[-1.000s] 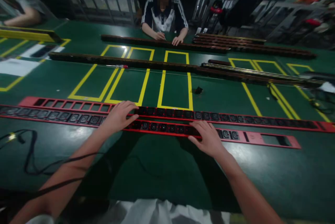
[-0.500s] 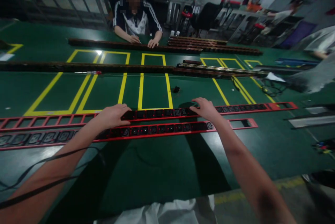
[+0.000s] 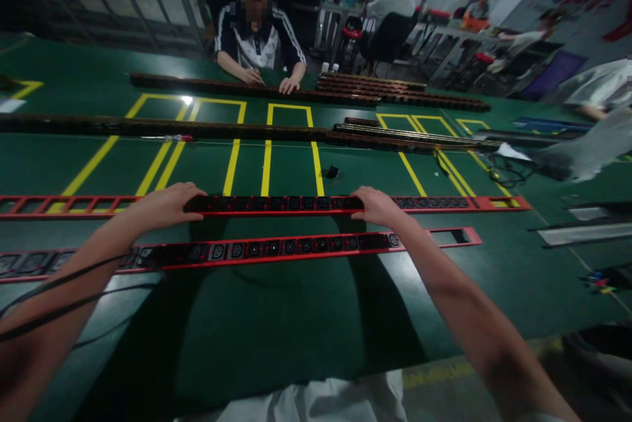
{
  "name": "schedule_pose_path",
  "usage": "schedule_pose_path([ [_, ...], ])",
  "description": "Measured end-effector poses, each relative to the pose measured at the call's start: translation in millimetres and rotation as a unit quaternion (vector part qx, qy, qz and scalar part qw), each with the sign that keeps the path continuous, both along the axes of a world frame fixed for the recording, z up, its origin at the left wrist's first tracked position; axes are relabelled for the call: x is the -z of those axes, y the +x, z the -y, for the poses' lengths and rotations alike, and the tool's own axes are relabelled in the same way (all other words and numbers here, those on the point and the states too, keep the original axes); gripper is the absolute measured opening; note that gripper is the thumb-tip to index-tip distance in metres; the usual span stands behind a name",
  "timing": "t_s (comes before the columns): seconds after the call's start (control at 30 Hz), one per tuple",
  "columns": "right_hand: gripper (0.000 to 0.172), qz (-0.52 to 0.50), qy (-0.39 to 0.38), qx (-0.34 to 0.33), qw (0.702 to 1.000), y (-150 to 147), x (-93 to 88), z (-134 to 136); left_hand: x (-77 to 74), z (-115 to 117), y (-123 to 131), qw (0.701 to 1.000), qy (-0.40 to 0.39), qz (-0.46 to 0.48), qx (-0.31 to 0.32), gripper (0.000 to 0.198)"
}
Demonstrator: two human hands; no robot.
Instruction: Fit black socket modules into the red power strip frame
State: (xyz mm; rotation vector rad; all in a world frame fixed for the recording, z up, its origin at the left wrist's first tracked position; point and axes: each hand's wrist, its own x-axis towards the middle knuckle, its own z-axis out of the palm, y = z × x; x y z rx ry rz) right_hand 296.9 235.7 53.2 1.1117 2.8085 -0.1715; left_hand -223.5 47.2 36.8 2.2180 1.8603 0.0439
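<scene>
A long red power strip frame (image 3: 276, 212) with black sockets along its middle runs across the green table. My left hand (image 3: 168, 203) grips it left of centre, thumb on the near edge and fingers over the far one. Farther right, my right hand (image 3: 376, 206) is closed round the same strip in a like pinch. The frame's left stretch has open cut-outs without sockets. Nearer to me lies a second red power strip (image 3: 276, 257), fitted with black and grey sockets; neither hand holds it. My left forearm and a dark cable (image 3: 64, 277) cover part of it.
A small black part (image 3: 333, 172) lies beyond the strips. Long dark bars (image 3: 222, 127) cross the table, with a red-handled screwdriver (image 3: 180, 137) beside them. Opposite sits a co-worker (image 3: 257, 40) with hands on another bar. Cables and clear plastic (image 3: 582, 152) lie at the right.
The far strip has shifted left and sits straighter, with a wider gap to the near strip. My left hand has moved left along with it; my right hand has moved slightly left.
</scene>
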Motion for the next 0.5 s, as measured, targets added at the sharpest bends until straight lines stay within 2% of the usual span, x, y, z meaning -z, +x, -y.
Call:
schedule_pose_path([
  [0.17, 0.049, -0.02, -0.001, -0.068, 0.997, -77.7, 4.7, 10.0, 4.9, 30.4, -75.2, 0.996, -0.015, -0.028, -0.083, 0.052],
  [0.27, 0.048, -0.032, -0.003, -0.103, 0.994, -115.7, 8.5, 14.3, 4.1, 48.2, -95.7, 0.984, -0.023, -0.116, -0.134, 0.053],
  [0.37, 0.048, -0.041, 0.003, -0.116, 0.992, -143.4, 13.0, 17.4, 4.0, 54.5, -84.2, 0.974, 0.006, -0.177, -0.139, 0.06],
  [0.5, 0.049, -0.053, 0.013, -0.109, 0.993, -168.5, 17.6, 22.1, 7.7, 36.3, -36.6, 0.986, 0.052, -0.131, -0.089, 0.071],
])
